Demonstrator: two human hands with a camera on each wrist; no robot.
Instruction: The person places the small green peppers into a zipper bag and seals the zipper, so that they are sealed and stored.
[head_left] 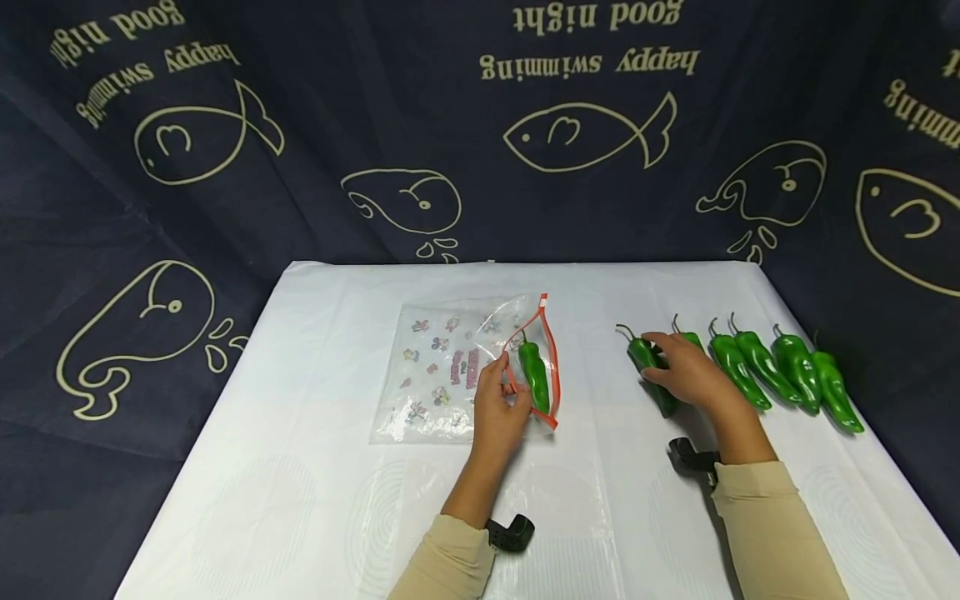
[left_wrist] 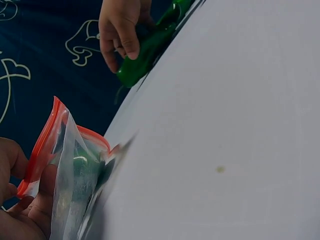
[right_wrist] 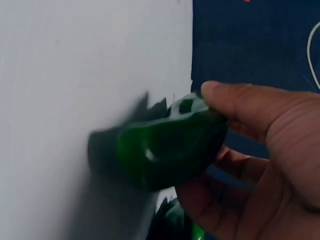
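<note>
1. Plastic zip bag (head_left: 431,400), transparent with small printed figures, lies at the centre of the frame; its red-edged mouth gapes toward the right, with one green pepper (head_left: 534,375) inside, just within the opening.
2. Left hand (head_left: 500,417), lower centre, reaches up from the bottom edge, thumb and fingers pinching the bag's rim.
3. Right hand (head_left: 688,371), right of centre, angles toward the upper left, thumb and fingers gripping a glossy dark-green pepper (head_left: 642,354), curved stem uppermost.
4. Five shiny peppers (head_left: 797,371) lie at the far right, one partly hidden by that hand.
</note>
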